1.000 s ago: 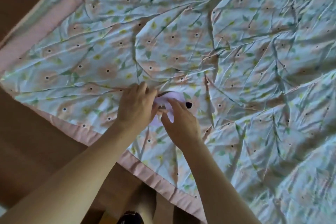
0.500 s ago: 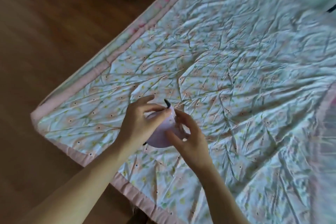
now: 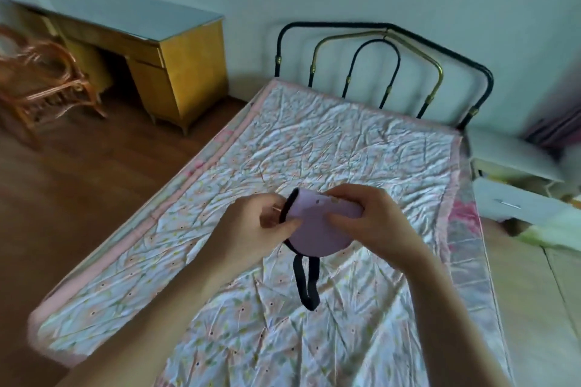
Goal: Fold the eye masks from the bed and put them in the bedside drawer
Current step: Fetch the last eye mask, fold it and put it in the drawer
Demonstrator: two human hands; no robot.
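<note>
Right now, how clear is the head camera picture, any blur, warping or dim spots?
Head view: the eye mask and both hands, left hand and right hand, are fairly sharp; the edges smear, most at the rattan chair and the far right; the wide lens bows the headboard and desk; the light is dim and bluish, without glare.

Home bedroom: bed [image 3: 314,148], wooden desk [image 3: 176,72].

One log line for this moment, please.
stage: folding | eye mask: lifted off bed, strap dangling | left hand, right hand: gripping mask
</note>
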